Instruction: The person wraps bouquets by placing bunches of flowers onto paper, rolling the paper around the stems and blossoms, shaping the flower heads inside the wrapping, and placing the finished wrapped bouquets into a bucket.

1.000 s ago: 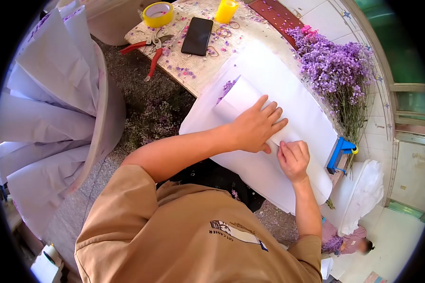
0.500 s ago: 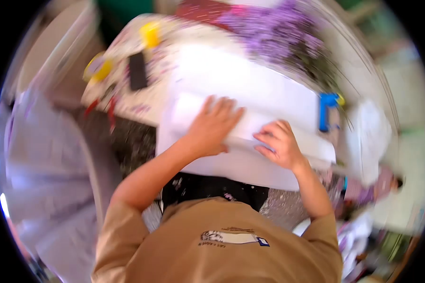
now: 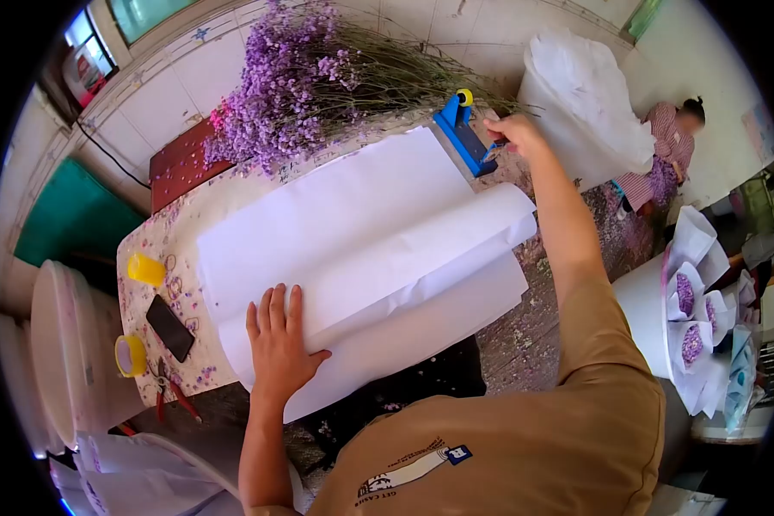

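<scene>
My left hand point(image 3: 280, 344) lies flat with fingers spread on the left part of the white paper point(image 3: 335, 206). Part of that paper is rolled over into a loose tube point(image 3: 430, 249) running toward the right, above more sheet at the front edge. At the far right corner, my right hand point(image 3: 516, 133) is beside the cutting end of a blue tape dispenser point(image 3: 466, 138) with a yellow roll on top. Its fingers are curled together; whatever they may pinch is too small to make out.
Purple dried flowers point(image 3: 284, 86) lie along the back. On the table's left are a phone point(image 3: 170, 328), yellow tape rolls point(image 3: 145, 269) and red-handled pliers point(image 3: 170, 391). A white bag point(image 3: 576, 95) stands back right. Wrapped bouquets point(image 3: 688, 318) fill a bin at right. Another person point(image 3: 662, 155) sits beyond.
Both hands were together on the paper roll. My right hand has moved away to the tape dispenser, while my left hand rests on the paper's left side. The view has turned.
</scene>
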Tool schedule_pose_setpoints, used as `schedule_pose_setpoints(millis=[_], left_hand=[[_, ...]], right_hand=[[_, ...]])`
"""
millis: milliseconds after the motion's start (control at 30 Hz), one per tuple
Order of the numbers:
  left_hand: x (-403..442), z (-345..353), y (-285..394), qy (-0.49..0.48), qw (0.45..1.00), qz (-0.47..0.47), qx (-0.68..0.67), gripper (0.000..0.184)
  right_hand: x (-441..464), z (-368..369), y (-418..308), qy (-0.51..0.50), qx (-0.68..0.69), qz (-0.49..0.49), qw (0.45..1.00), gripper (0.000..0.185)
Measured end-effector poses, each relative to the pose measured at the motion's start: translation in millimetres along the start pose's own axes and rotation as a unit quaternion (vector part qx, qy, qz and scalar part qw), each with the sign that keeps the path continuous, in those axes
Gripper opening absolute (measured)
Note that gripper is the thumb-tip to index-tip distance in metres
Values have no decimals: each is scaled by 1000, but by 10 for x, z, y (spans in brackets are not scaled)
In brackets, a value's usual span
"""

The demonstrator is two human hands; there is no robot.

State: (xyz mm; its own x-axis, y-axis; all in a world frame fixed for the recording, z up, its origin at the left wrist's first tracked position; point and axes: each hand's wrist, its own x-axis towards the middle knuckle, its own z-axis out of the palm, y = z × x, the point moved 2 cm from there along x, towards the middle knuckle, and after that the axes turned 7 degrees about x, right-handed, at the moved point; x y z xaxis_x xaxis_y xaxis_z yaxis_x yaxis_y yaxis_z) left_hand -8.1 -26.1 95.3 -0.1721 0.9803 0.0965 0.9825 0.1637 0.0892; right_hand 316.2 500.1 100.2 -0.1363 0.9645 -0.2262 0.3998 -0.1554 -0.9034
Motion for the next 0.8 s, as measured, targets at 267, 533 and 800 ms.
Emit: schedule_pose_setpoints(millis=[267, 533, 800], left_hand=[[28, 41, -7, -5, 1000, 11, -7, 118], [-27, 121, -130, -5, 1000, -5, -8, 121], [-39, 162, -189, 21, 999, 10, -25, 116]], right_hand=[[-861, -120, 485, 53, 158, -40, 985, 29], [-463, -279, 553, 2, -376, -106, 920, 33], [-3241, 1679, -358, -241, 55, -63, 967, 37]])
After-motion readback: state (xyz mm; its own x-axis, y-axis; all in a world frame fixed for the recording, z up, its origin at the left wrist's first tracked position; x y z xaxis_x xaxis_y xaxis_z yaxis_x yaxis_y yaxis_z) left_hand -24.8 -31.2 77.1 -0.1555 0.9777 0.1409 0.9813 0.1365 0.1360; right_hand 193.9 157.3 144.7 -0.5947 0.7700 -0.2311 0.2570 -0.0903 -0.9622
